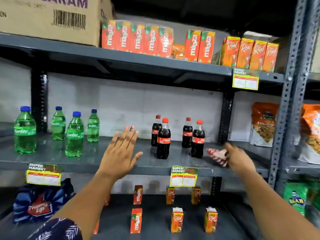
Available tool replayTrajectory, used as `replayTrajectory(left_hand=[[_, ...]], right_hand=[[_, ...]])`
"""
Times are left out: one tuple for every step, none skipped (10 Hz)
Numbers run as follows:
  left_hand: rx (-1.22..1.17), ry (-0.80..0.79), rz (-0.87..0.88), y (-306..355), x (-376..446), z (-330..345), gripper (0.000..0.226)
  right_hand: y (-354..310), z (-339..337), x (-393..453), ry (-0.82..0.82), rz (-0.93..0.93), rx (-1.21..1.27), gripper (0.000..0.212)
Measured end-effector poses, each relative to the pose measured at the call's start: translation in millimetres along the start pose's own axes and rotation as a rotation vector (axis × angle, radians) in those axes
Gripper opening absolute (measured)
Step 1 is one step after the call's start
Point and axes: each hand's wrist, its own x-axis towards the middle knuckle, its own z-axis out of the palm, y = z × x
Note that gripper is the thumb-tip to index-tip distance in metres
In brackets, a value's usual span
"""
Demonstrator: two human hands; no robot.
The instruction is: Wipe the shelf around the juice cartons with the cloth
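The right hand (pixel 239 158) clutched the soft, limp red-and-white cloth (pixel 218 155) bunched at the middle shelf (pixel 86 161) beside the cola bottles (pixel 178 137), the left hand (pixel 121 151) open and empty; the light juice cartons (pixel 176 219) below would likely tip easily.

The cloth (pixel 218 156) and right hand (pixel 238 157) are motion-blurred; the cardboard box (pixel 48 18) is cropped at the top edge.

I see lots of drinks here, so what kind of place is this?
Most likely a small supermarket. Metal shelves hold rows of juice cartons, Sprite bottles and cola bottles, and yellow price tags printed "Super Market" hang on the shelf edges.
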Motion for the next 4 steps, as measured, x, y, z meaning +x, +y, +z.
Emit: replayTrajectory(left_hand=[[0.025,-0.008,-0.020,-5.0,3.7,2.3,0.069],[0.055,-0.034,-0.043,-4.8,-0.1,10.2,0.070],[0.028,-0.064,-0.029,2.7,-4.5,13.1,0.070],[0.000,-0.032,-0.043,6.6,3.1,18.8,0.070]], right_hand=[[3.5,26.9,-0.9,-0.152,0.077,0.098,0.021],[4.1,36.9,-5.3,-0.104,0.096,0.160,0.035],[0.1,24.8,-9.8,-0.211,0.095,0.179,0.044],[-11.1,-10.7,-8.7,0.061,0.129,0.505,0.056]])
